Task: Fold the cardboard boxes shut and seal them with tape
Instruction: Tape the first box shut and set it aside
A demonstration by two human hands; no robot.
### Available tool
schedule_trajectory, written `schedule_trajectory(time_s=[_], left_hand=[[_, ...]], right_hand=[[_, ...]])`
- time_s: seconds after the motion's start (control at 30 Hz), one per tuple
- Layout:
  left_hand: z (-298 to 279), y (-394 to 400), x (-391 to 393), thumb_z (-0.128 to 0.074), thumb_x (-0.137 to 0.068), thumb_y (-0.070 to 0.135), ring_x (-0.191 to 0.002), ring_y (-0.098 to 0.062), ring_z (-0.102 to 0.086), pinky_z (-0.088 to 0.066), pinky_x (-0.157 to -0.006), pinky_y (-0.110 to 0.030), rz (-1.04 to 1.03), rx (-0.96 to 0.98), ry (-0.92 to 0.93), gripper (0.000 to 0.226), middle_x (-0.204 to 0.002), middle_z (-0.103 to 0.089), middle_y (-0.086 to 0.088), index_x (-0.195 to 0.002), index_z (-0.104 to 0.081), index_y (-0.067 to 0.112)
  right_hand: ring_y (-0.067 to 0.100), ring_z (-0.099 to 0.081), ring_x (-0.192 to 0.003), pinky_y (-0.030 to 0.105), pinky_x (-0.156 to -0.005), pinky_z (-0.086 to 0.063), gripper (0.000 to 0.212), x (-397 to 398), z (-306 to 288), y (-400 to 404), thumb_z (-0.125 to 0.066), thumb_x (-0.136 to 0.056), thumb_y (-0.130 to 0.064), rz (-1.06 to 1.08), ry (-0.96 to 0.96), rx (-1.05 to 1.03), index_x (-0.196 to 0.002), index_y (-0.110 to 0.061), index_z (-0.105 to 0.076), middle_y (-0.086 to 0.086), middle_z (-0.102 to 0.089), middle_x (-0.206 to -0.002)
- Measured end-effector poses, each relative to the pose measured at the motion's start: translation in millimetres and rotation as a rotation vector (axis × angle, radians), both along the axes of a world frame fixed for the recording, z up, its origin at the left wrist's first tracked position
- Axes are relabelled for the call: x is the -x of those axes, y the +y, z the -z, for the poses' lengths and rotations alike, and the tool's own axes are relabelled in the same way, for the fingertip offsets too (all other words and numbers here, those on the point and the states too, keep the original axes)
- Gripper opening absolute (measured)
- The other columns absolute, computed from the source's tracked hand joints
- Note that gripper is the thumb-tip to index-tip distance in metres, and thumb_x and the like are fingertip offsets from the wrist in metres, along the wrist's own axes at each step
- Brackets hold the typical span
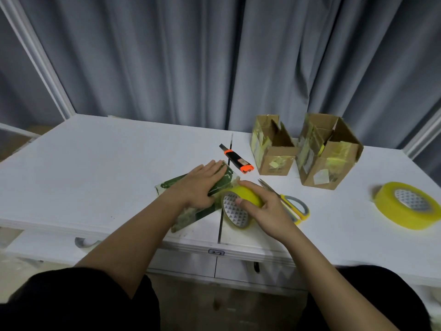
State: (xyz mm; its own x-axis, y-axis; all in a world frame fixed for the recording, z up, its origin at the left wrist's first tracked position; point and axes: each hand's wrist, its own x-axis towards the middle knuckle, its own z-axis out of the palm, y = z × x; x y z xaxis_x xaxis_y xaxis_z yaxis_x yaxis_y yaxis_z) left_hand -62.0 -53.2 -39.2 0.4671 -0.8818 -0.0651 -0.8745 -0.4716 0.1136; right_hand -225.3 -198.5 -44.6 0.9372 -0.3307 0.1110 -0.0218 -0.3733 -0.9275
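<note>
Three cardboard boxes (274, 151), two open, left hand (200, 185) flat on one, right hand (262, 206) gripping tape roll (238, 209), second roll (408, 204) apart

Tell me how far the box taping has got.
Done: nothing looks finished. In hand: the left hand presses the green box flat while the right hand holds a tape roll against it. Left: two brown boxes stand open.

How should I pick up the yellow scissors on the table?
Probably by the yellow handle loops, coming from above on the near right. The scissors lie flat with the pointed blades aimed away toward the boxes, and the right hand holding the tape roll crowds their left side.
</note>
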Motion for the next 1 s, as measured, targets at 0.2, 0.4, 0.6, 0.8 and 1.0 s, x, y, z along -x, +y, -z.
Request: schedule_trajectory(time_s=[0.2, 0.4, 0.6, 0.8, 1.0], left_hand=[[-2.8, -5.5, 4.5, -0.047, -0.094, 0.030, -0.145, -0.020, 0.015, 0.007, -0.116, -0.034, -0.031, -0.065, 0.033, 0.083, -0.158, 0.017, -0.006, -0.150, 0.012, 0.017], [-5.1, -2.5, 20.8, -0.040, -0.098, 0.023, -0.146, -0.029, 0.004, -0.009, -0.117, -0.038, -0.060, -0.104, -0.118, 0.069, -0.159, 0.006, -0.015, -0.151, 0.002, 0.011], [-13.4, 6.2, 10.3, -0.058, -0.091, 0.029, -0.140, -0.024, -0.029, -0.032, -0.109, -0.036, -0.065, 0.087, 0.035, 0.065, -0.155, -0.027, -0.009, -0.148, -0.029, 0.018], [-20.3, 23.8, -11.3, -0.079, -0.075, 0.022, -0.109, -0.023, -0.061, -0.049, -0.091, -0.033, -0.272, 0.443, 0.756, 0.037, -0.116, -0.063, -0.004, -0.103, -0.056, 0.016], [3.0, 27.3, 12.2, -0.043, -0.075, 0.079, -0.115, -0.025, -0.052, -0.044, -0.085, -0.036, -0.469, 0.154, 0.052, 0.084, -0.132, -0.053, -0.005, -0.131, -0.044, 0.016]], right_hand=[[-0.017, -0.053, -0.101, 0.002, -0.079, -0.043, 0.039, 3.0, 4.3, 1.6, -0.068, -0.086, -0.030, 0.015, -0.001, 0.004, -0.120, -0.046, -0.057, -0.030, -0.058, -0.113], [-0.011, -0.054, -0.106, 0.009, -0.085, -0.044, 0.038, 6.9, 3.9, 2.8, -0.068, -0.086, -0.031, 0.020, -0.013, 0.012, -0.114, -0.054, -0.055, -0.029, -0.059, -0.115], [-0.005, -0.045, -0.123, 0.020, -0.100, -0.043, 0.055, 11.4, 5.7, 14.9, -0.067, -0.088, -0.028, 0.031, -0.111, -0.022, -0.137, -0.040, -0.044, -0.021, -0.048, -0.135], [0.007, -0.054, -0.103, 0.026, -0.082, -0.048, 0.046, -27.8, -28.6, 10.9, -0.071, -0.082, -0.010, -0.039, -0.317, -0.012, -0.114, -0.035, -0.048, -0.020, -0.052, -0.114], [-0.001, -0.054, -0.110, 0.022, -0.091, -0.046, 0.029, -76.2, -18.4, 18.2, -0.063, -0.092, -0.018, -0.116, -0.227, -0.099, -0.116, -0.032, -0.055, -0.017, -0.053, -0.125]])
